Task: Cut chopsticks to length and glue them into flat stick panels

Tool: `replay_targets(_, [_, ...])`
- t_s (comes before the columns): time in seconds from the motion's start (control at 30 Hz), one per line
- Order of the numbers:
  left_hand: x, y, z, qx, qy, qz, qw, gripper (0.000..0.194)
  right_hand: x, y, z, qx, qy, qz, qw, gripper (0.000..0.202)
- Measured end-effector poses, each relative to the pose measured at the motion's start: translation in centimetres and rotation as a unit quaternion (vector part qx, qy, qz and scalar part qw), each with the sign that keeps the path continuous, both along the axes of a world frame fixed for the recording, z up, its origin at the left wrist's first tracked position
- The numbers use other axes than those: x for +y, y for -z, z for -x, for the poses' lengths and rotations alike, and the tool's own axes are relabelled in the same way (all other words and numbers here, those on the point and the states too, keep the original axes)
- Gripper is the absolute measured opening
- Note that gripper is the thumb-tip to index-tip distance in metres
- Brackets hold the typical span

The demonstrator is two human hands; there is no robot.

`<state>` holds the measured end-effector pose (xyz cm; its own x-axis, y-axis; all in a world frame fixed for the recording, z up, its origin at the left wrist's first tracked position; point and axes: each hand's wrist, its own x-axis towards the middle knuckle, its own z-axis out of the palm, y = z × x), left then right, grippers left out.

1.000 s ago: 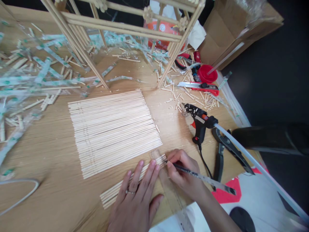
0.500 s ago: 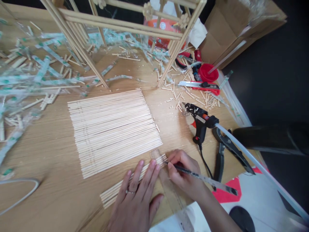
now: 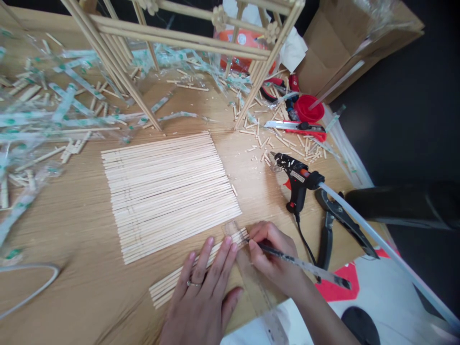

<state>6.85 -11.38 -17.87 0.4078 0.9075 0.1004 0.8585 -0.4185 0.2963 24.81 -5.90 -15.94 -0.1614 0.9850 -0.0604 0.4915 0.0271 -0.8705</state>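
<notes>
My left hand (image 3: 204, 287) lies flat with its fingers extended, pressing down a small row of thin wooden sticks (image 3: 165, 287) and touching the edge of a clear ruler (image 3: 257, 292). The ruler crosses the sticks near their right ends. In my right hand (image 3: 275, 261) a dark pencil (image 3: 305, 266) with a pale patterned section is pinched, its tip at the stick ends beside the ruler. Just beyond my hands, a wide mat of sticks (image 3: 172, 196) lies side by side, with faint marks across its left part.
A stick frame (image 3: 179, 40) stands at the back, among plastic wrappers (image 3: 64, 100) and cut pieces. To the right are a glue gun (image 3: 296, 175) with a long glue stick, black-handled cutters (image 3: 327, 235), a utility knife (image 3: 298, 126), a red cup (image 3: 309, 108) and a cardboard box (image 3: 323, 43).
Both hands stay nearly in place, with the pencil tip still at the stick ends. The view has shifted very slightly.
</notes>
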Motion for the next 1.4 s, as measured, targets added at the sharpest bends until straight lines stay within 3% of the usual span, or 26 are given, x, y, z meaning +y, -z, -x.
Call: replay_targets(1.4, [-0.04, 0.19, 0.02, 0.006, 0.004, -0.001, 1.000, 0.067, -0.19, 0.03, -0.29, 0.000, -0.019, 0.004, 1.000, 0.016])
